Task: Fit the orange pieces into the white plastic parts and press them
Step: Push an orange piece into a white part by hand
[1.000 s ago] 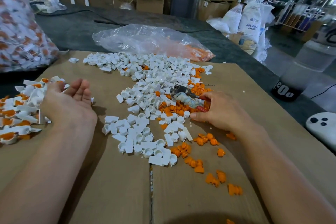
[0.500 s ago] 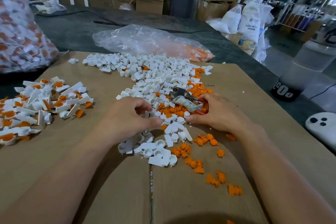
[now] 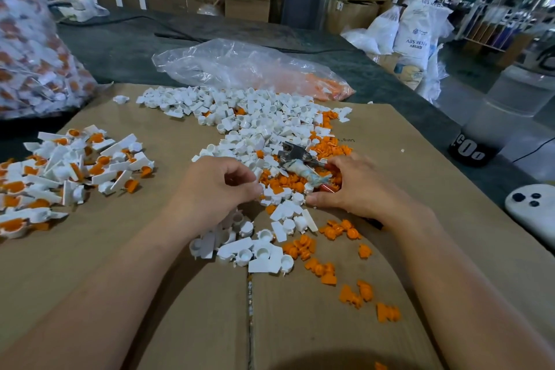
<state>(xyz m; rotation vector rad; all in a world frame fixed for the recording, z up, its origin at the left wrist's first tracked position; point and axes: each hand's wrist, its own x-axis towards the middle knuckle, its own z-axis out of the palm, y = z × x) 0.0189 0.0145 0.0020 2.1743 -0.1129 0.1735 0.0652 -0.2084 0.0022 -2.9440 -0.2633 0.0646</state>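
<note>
Picking: my left hand [image 3: 219, 189] is curled over the white plastic parts [image 3: 258, 126] on the cardboard [image 3: 150, 279]. I cannot tell if it has one pinched.
Right hand: my right hand [image 3: 357, 186] is wrapped round the pliers [image 3: 292, 153] with the red handle, on top of the orange pieces [image 3: 285, 183].
Where: the white and orange heaps touch and mix between my hands.
Done ones: the joined parts [image 3: 60, 165] lie well off to my left.
Could go wrong: the bits are small and jumbled, so I might grab two. A crooked orange piece may not press in.
Around: a clear bag [image 3: 246, 69] and a big full bag [image 3: 33, 48] sit on the counter [image 3: 126, 48]. A white gadget [image 3: 531, 207] is far right.
In the way: the pliers lie across the heap and hide some pieces.
</note>
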